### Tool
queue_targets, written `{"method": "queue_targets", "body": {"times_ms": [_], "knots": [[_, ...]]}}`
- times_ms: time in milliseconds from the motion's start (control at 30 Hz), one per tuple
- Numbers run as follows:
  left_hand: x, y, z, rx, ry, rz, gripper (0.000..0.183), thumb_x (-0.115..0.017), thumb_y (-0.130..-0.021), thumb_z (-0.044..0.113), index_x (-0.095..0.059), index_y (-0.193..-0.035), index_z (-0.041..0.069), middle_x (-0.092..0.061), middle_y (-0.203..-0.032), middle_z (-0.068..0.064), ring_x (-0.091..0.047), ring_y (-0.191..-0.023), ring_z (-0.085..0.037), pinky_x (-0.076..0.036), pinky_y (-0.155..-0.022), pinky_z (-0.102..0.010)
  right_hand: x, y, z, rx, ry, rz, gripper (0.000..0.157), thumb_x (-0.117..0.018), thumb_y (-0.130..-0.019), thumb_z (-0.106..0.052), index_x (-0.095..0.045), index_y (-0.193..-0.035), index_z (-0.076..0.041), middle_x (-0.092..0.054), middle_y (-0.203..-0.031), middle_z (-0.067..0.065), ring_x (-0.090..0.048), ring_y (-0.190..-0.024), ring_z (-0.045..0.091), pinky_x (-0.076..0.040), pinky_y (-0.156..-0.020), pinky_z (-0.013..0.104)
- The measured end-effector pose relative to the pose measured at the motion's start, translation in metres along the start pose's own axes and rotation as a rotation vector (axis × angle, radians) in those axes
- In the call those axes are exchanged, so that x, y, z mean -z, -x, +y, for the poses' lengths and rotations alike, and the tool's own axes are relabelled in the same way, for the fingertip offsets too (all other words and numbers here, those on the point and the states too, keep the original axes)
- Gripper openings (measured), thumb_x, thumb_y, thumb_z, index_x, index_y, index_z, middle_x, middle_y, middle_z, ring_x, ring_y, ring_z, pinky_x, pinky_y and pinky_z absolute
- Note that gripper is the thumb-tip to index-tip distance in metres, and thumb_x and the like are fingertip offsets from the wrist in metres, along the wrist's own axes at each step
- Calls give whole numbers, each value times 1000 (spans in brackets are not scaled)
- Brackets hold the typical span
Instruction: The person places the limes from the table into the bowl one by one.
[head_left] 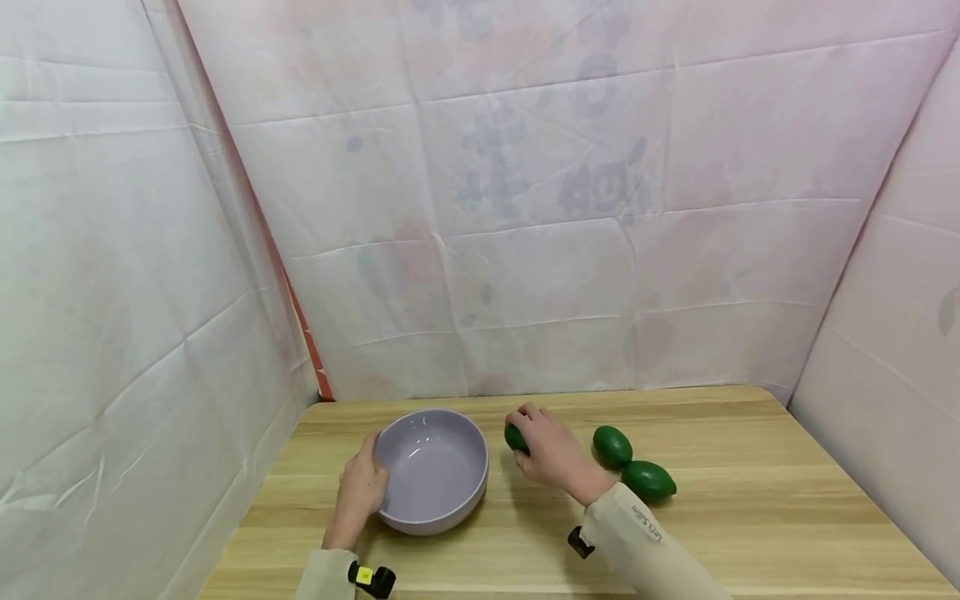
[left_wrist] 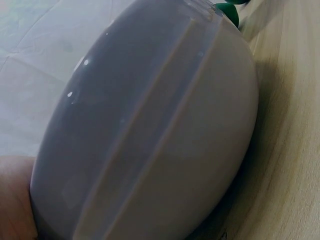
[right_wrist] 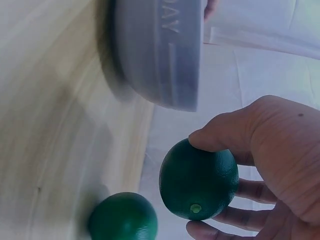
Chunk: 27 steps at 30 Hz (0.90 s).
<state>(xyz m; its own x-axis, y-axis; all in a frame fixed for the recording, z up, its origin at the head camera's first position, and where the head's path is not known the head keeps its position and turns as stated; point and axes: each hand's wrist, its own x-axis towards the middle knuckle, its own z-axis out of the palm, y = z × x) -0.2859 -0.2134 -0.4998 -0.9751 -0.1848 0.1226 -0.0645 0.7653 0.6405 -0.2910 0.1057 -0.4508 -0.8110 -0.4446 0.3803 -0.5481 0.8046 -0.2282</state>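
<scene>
A lavender bowl [head_left: 431, 471] stands on the wooden table, its inside bare and glossy. My left hand [head_left: 362, 483] grips the bowl's left rim; in the left wrist view part of that hand [left_wrist: 17, 197] shows at the near edge. To the right of the bowl, my right hand [head_left: 551, 450] holds a dark green lime [head_left: 515, 438]. The right wrist view has the thumb on one side of this lime [right_wrist: 198, 180] and fingers round the other, its pale stem end showing. It appears raised off the table there.
Two more green limes, one farther back [head_left: 612, 447] and one nearer [head_left: 649, 481], lie touching on the table [head_left: 750, 533], right of my right wrist. White printed sheets [head_left: 525, 250] hang behind the table and along both sides.
</scene>
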Motion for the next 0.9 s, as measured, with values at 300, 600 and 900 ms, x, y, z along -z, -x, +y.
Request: {"method": "queue_targets", "body": {"times_ms": [300, 600, 900], "knots": [[-1, 1, 0, -21, 4, 5, 55, -37, -97, 0, -41, -151, 5, -56, -143, -30, -60, -125, -49, -52, -101, -62, 15, -12, -6, 0, -36, 18, 39, -75, -88, -11, -62, -125, -9, -62, -123, 15, -60, -104, 32, -57, -80, 46], [0, 1, 1, -9, 14, -8, 55, -37, -98, 0, -39, -153, 5, -53, -146, -31, -59, -127, -49, -53, -100, -61, 29, -26, -20, 49, 7, 53, 43, -74, -89, -14, -61, -129, -12, -62, -125, 12, -61, -104, 29, -57, -82, 44], [3, 0, 2, 5, 18, -15, 55, -35, -98, 1, -39, -152, 4, -53, -145, -31, -58, -128, -49, -51, -102, -62, 36, -35, -40, 114, 32, 78, 41, -76, -88, -16, -62, -126, -14, -62, -122, 10, -61, -102, 28, -58, -76, 41]]}}
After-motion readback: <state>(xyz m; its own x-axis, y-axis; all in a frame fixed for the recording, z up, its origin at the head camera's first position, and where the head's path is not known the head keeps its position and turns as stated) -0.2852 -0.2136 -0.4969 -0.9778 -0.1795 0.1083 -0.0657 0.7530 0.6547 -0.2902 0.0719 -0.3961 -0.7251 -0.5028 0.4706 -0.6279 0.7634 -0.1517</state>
